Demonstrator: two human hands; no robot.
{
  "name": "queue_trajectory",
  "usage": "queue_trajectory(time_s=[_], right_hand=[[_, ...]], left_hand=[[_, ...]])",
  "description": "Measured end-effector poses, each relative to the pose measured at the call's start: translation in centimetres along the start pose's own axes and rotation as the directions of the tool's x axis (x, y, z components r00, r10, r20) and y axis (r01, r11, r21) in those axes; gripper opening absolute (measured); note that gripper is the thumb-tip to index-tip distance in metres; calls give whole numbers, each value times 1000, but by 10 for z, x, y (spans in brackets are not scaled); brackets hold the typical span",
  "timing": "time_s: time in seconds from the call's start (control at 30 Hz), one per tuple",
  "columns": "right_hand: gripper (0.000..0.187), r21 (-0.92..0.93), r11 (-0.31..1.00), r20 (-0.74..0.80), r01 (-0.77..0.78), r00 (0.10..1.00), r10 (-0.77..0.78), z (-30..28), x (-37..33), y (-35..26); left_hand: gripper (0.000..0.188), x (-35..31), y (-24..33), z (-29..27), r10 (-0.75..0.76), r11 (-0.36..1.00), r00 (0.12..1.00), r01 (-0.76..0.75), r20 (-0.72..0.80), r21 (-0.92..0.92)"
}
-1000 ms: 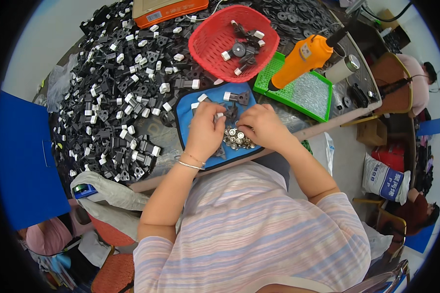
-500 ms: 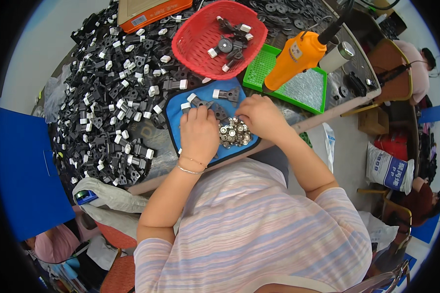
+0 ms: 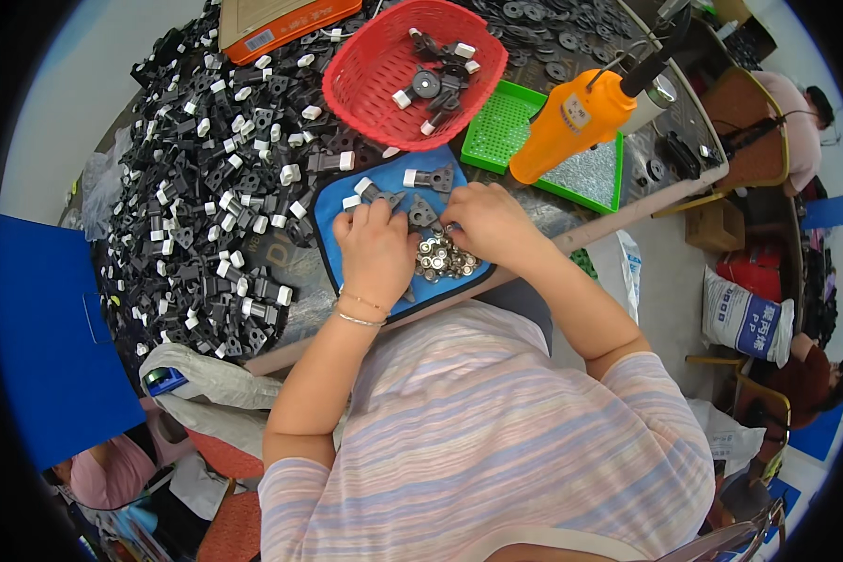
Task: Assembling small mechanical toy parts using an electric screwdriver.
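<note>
Workroom with a worktable (image 3: 298,281), seen from above; at far left stands a blue panel (image 3: 47,337). A broad heap of black parts with white ends (image 3: 244,192) covers the table's left portion. The left hand (image 3: 377,248), palm down with bent fingers, lies over a blue mat (image 3: 391,175); whether it grasps anything cannot be told. Above the mat sits a red basket (image 3: 370,84) containing several similar parts. On the mat are a few white-tipped black pieces (image 3: 431,178) and, between the hands, a pile of small round metal pieces (image 3: 443,258). The right hand (image 3: 487,223) has its fingertips drawn together at the pile's upper edge; their hold is hidden. Further right, an orange tool (image 3: 564,126) appears over a green tray (image 3: 496,131) containing small shiny pieces; a printed sack (image 3: 745,318) occupies the floor.
</note>
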State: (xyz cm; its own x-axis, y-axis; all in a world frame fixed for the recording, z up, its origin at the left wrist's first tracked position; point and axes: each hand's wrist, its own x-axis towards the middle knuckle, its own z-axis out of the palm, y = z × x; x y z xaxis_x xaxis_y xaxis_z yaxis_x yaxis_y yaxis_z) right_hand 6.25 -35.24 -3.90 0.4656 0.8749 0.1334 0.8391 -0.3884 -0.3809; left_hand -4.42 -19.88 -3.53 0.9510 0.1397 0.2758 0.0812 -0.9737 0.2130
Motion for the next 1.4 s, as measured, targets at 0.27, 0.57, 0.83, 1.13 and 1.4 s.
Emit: queue_trajectory(time_s=[0.27, 0.57, 0.83, 1.13, 1.4], right_hand=[[8, 80, 996, -7, -36, 999, 37, -6, 1, 0], [10, 337, 935, 11, -110, 994, 112, -2, 30, -14], [11, 267, 946, -1, -181, 982, 188, 1, 38, -17], [15, 261, 952, -5, -160, 986, 167, -2, 38, -22], [20, 242, 954, 43, -176, 984, 170, -2, 39, -30]], left_hand=[[21, 0, -2, -1, -18, 1000, 1000, 18, 12, 13], [14, 1, -4, 1, -31, 996, 999, 30, -6, -87], [15, 1, -4, 2, -44, 994, 999, 42, -16, -105], [18, 0, -8, 5, -34, 997, 999, 32, -24, -71], [19, 0, -7, 5, -44, 998, 999, 45, 7, -51]])
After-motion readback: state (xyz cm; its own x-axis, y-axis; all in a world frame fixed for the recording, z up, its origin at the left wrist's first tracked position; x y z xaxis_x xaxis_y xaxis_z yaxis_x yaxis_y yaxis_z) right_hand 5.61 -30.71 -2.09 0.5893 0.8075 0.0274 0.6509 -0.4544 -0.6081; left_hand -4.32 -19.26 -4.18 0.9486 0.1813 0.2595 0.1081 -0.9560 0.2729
